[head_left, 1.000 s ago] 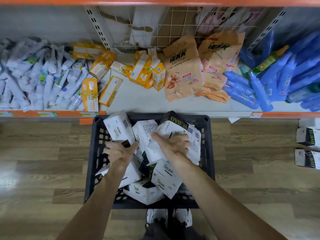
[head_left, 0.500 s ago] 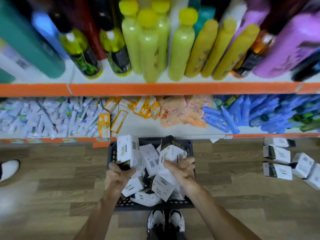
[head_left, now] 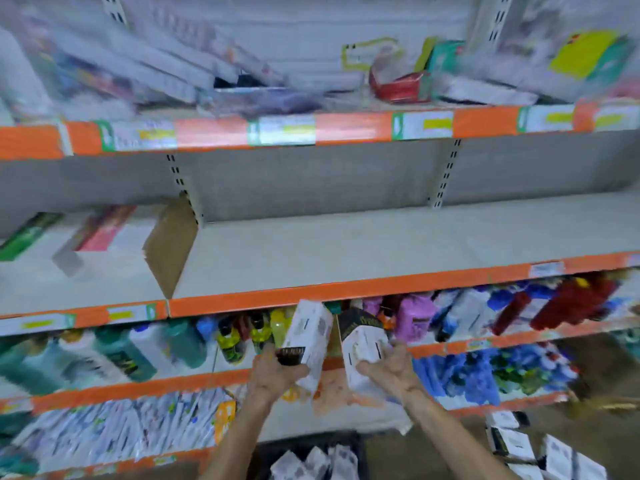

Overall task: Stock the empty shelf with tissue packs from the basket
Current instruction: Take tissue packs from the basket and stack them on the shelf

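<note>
The left hand (head_left: 277, 374) gripped one white, black-ended tissue pack (head_left: 309, 336) by its lower end, and the right hand (head_left: 393, 372) clamped round a second white tissue pack (head_left: 363, 353), both tilted upward, seemingly bound for the bare grey shelf (head_left: 381, 251) with the orange lip just above. Below, the dark plastic basket (head_left: 263, 457) held more white packs (head_left: 311, 465), plenty left to stock.
</note>
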`<state>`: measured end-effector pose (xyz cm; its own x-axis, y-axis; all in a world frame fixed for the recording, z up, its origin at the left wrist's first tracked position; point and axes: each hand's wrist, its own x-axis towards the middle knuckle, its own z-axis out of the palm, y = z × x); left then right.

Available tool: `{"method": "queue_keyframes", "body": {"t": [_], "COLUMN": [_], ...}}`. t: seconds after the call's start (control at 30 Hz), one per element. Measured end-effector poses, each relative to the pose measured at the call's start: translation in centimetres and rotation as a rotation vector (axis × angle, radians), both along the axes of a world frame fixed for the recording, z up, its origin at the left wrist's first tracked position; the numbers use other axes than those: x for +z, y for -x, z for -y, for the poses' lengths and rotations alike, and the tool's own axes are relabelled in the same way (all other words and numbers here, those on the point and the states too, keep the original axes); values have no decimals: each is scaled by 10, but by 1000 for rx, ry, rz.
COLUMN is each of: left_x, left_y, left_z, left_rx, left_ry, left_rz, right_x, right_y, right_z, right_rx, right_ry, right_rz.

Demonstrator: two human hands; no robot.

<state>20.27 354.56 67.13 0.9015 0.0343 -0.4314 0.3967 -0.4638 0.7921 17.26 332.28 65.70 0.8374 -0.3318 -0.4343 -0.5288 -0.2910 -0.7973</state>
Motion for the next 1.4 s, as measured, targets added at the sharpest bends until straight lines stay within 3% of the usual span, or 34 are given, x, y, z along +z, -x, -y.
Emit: {"method": "queue_keyframes", "body": {"t": [0.17, 0.4, 0.63, 0.77, 1.17, 1.27, 1.33, 1.4], "left_x": [71, 111, 116, 116, 96, 72, 60, 57], "left_y": [0, -21, -45, -60, -161, -180, -193, -209], "left_z": [40, 96, 149, 162, 176, 176, 170, 162], "left_rx": [-2, 26, 115, 135, 49, -76, -153, -176], "left_ry": [36, -53, -207, -402, -697, -748, -646, -505], "left_rz": [132, 207, 354, 392, 538, 478, 428, 395], "right_x": [48, 96, 140, 144, 134, 113, 95, 82], "right_y": [-9, -32, -43, -66, -192, -215, -222, -227], "right_z": [30, 100, 193, 233, 260, 257, 256, 260], "right_rx": [24, 57, 95, 113, 266, 421, 628, 739], "right_ry": [58, 97, 156, 183, 270, 469, 730, 854], "right_rz": [98, 210, 260, 243, 319, 270, 229, 199]}}
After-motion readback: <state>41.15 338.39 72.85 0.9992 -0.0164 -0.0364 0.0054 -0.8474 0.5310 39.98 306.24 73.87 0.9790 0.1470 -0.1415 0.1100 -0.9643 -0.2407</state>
